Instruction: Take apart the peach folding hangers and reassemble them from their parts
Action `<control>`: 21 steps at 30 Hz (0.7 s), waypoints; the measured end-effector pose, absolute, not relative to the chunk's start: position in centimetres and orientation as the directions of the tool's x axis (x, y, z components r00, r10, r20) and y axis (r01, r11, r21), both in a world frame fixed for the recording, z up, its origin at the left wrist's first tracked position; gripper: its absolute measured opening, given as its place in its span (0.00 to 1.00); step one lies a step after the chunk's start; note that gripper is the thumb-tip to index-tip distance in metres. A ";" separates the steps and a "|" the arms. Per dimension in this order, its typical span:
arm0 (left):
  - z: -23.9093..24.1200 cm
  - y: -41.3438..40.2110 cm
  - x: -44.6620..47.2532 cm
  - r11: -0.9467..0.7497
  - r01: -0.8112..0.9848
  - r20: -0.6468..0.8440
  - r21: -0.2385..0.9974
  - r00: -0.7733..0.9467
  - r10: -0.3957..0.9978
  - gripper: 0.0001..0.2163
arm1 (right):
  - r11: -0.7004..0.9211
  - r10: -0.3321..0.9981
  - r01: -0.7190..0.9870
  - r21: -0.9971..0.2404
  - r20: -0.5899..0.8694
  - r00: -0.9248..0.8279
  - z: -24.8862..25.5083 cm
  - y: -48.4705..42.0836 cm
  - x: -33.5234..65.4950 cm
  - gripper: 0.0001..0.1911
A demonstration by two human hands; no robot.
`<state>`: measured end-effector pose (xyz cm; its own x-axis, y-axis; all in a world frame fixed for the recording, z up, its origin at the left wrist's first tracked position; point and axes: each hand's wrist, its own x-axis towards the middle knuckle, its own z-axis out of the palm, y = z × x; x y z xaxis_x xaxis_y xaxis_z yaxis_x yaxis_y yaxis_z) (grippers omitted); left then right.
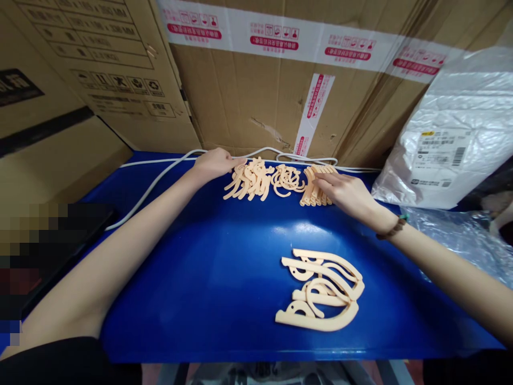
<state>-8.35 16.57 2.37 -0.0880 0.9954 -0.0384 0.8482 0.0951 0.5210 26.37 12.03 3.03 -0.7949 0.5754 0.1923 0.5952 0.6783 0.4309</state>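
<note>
A row of small peach plastic hook-shaped pieces lies along the far edge of the blue table. My left hand rests at the left end of that row, fingers curled against the pieces. At the right end, my right hand lies flat on a tight stack of the same pieces, fingertips touching it. Loose curled pieces sit between the two hands. Nearer me lies a larger peach curved frame piece, untouched.
Cardboard boxes stand right behind the table. A white cable runs along the far edge and off to the left. A white plastic bag with a label and clear plastic wrap sit at the right.
</note>
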 end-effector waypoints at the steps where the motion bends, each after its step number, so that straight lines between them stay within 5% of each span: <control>1: 2.8 16.1 -7.9 0.087 0.878 0.013 0.471 -0.105 0.994 0.18 | 0.677 0.584 0.602 0.423 0.189 -0.789 3.0 11.9 26.3 0.16; 5: 4.5 14.1 -5.3 -0.012 0.935 0.129 0.354 -0.036 0.991 0.18 | 0.681 0.599 0.610 0.405 0.170 -0.782 3.1 11.6 26.1 0.15; 8: 5.4 12.0 -3.1 -0.248 0.864 0.092 0.438 0.231 0.969 0.16 | 0.679 0.608 0.615 0.402 0.162 -0.777 3.0 11.7 26.0 0.14; 12: 5.9 8.7 -1.0 -0.521 0.562 -0.215 0.642 0.785 0.581 0.18 | 0.659 0.645 0.636 0.402 0.133 -0.753 3.0 12.0 25.9 0.14; 14: 5.8 7.1 -0.2 -0.582 0.520 -0.261 0.625 0.842 0.472 0.20 | 0.652 0.655 0.641 0.404 0.125 -0.745 3.0 12.1 25.8 0.14; 21: 5.0 4.4 2.0 -0.723 0.531 -0.282 0.442 0.848 0.449 0.15 | 0.647 0.665 0.652 0.396 0.125 -0.736 3.0 11.8 25.7 0.15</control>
<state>1.96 4.41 4.97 0.8476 0.4494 -0.2821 0.5306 -0.7231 0.4422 25.68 11.80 3.01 -0.7360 0.6652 0.1253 0.6520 0.6468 0.3957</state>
